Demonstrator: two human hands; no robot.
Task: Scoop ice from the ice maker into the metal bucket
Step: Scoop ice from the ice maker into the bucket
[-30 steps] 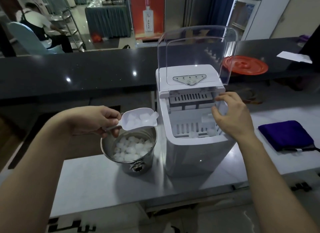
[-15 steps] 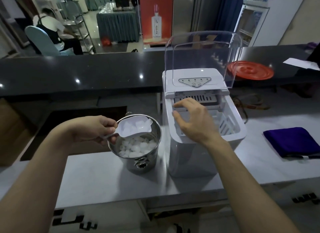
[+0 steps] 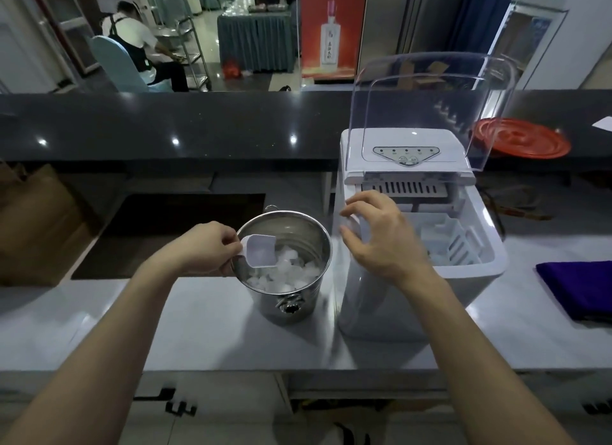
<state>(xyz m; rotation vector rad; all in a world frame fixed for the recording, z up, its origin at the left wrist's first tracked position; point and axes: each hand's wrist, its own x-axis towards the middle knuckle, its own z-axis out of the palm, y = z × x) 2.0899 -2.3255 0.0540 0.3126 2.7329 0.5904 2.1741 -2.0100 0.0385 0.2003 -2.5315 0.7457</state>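
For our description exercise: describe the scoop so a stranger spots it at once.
Start at the white ice maker on the counter. Left of it stands a metal bucket. The scoop, small, white and plastic, is tilted over it in the left hand.

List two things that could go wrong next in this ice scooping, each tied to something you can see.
The scoop in the left hand is tilted close to the left rim of the metal bucket, so cubes might bounce onto the counter. The clear lid of the ice maker stands raised behind the right hand; if it dropped, it could strike that hand.
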